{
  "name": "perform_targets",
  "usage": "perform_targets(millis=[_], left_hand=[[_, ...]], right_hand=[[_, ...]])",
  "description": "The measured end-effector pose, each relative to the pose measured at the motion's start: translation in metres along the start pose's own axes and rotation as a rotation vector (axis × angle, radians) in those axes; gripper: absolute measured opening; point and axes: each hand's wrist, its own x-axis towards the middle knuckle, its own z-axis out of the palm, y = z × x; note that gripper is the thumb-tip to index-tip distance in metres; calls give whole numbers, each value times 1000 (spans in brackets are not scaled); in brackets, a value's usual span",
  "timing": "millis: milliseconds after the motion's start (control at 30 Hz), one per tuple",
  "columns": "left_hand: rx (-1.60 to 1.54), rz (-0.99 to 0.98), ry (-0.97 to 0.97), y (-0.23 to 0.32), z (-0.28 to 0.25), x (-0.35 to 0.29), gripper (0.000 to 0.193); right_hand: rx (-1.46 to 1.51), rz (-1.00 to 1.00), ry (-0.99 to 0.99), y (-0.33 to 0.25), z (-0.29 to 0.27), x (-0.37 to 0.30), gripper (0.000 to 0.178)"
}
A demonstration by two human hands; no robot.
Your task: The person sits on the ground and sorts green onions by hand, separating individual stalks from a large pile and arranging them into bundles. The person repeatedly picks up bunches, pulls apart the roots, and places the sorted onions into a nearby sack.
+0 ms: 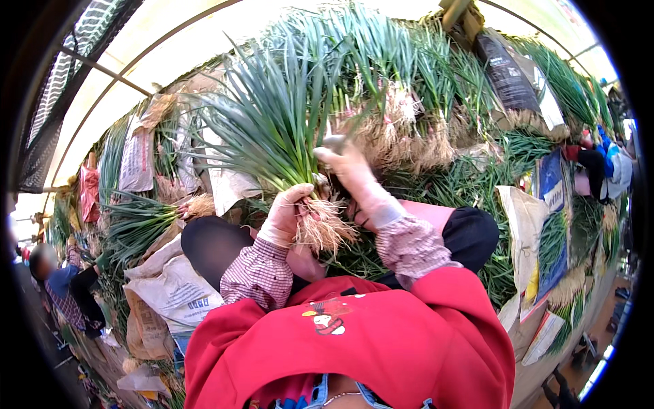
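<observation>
My left hand (283, 217), in what looks like a thin pale glove, is closed around a bunch of green onions (278, 129) just above the roots. The long green leaves fan out up and to the left, and the pale stringy roots (323, 221) hang below the fist. Beside the bunch, to its right, my right hand (351, 174) is raised with its fingers bent together. Its fingertips are smeared by motion, with a greyish blur (334, 141) at them, so I cannot make out what they hold.
A long heap of green onions (402, 129) lies ahead, roots toward me. Another bunch (146, 225) rests at left near a white sack (176, 293). Loose leaves (470, 252) cover the ground at right, beside a beige sack (521, 232). Another person (65, 290) sits far left.
</observation>
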Motion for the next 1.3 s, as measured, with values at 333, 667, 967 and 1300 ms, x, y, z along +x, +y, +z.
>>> perform_targets(millis=[333, 667, 967, 1300], left_hand=[[10, 285, -145, -8, 77, -12, 29], [245, 337, -50, -18, 86, -3, 25], [24, 412, -206, 29, 56, -17, 37], [-275, 99, -307, 20, 48, -8, 53]], right_hand=[[12, -138, 219, 6, -13, -6, 11], [246, 38, 37, -17, -53, -9, 10], [-10, 399, -659, -11, -77, -43, 17], [-660, 1, -132, 24, -119, 45, 32]])
